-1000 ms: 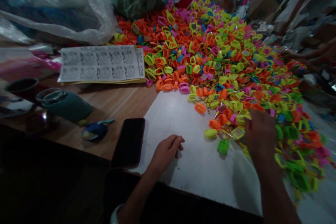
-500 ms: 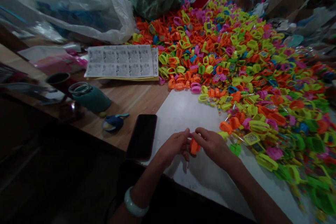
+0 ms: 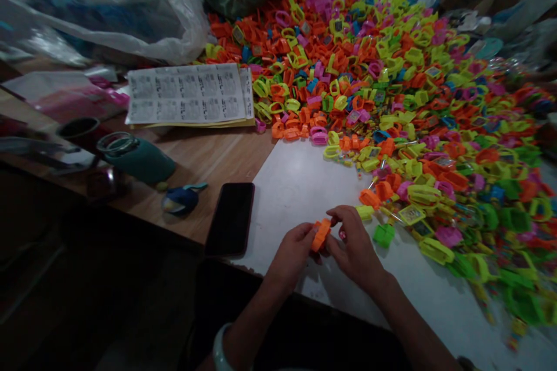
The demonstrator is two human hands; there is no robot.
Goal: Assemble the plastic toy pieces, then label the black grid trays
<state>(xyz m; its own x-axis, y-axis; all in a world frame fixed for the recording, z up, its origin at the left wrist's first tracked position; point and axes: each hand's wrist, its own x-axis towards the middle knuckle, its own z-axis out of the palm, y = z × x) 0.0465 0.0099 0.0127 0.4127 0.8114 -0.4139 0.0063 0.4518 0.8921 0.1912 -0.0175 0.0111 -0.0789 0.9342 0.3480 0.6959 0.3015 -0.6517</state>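
Between my two hands is a small orange plastic piece (image 3: 321,235), held above the white board (image 3: 300,179). The fingers of my left hand (image 3: 296,252) are closed on its left side. My right hand (image 3: 354,249) is at its right side, fingers bent, with a small pink thing (image 3: 342,234) showing among them; whether the right fingers grip the orange piece is unclear. Just right of my right hand lie a green piece (image 3: 384,235) and a yellow piece (image 3: 364,213). A large heap of colourful plastic pieces (image 3: 369,69) spreads behind and to the right.
A black phone (image 3: 230,219) lies left of my hands. Further left are a blue toy (image 3: 180,200), a teal jar (image 3: 143,159) and a dark cup (image 3: 80,134). Printed sheets (image 3: 187,95) and a clear plastic bag (image 3: 174,17) are behind them.
The orange piece is turned and now shows more clearly between my fingers. My right hand has rotated, its fingers further apart. The whole view has shifted slightly.
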